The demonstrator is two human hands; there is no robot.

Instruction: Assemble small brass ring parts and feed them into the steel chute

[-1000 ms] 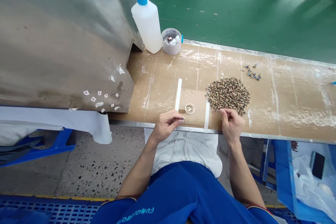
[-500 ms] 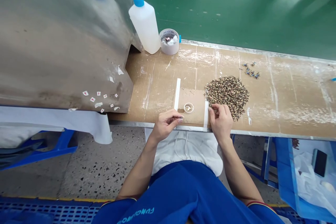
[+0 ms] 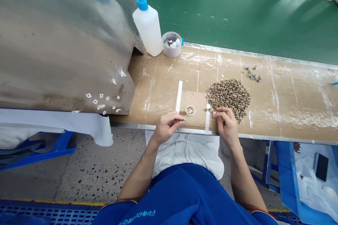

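Observation:
My left hand [image 3: 169,126] is closed in a pinch over the cardboard's front edge, with a tiny dark piece just showing at the fingertips. Just right of it lies a small clear round dish [image 3: 190,110] with a pale curved shape inside. My right hand [image 3: 227,126] is at the near left side of a heap of small brass-and-dark metal parts [image 3: 228,96]. Its forefinger touches the loose parts there, while the thumb is slightly apart. A few such parts [image 3: 207,109] lie on the right white strip [image 3: 207,121], left of those fingers.
A white squeeze bottle [image 3: 148,30] with a blue nozzle stands at the back beside a tape-roll cup [image 3: 171,47] of scraps. Several blue-tipped parts [image 3: 253,75] lie behind the heap. A metal housing [image 3: 66,42] borders the left; a green belt [image 3: 224,17] runs behind.
My right hand has drawn back slightly to the right and toward me, and a few small parts now show on the white strip. My left hand keeps its pinch nearly in place.

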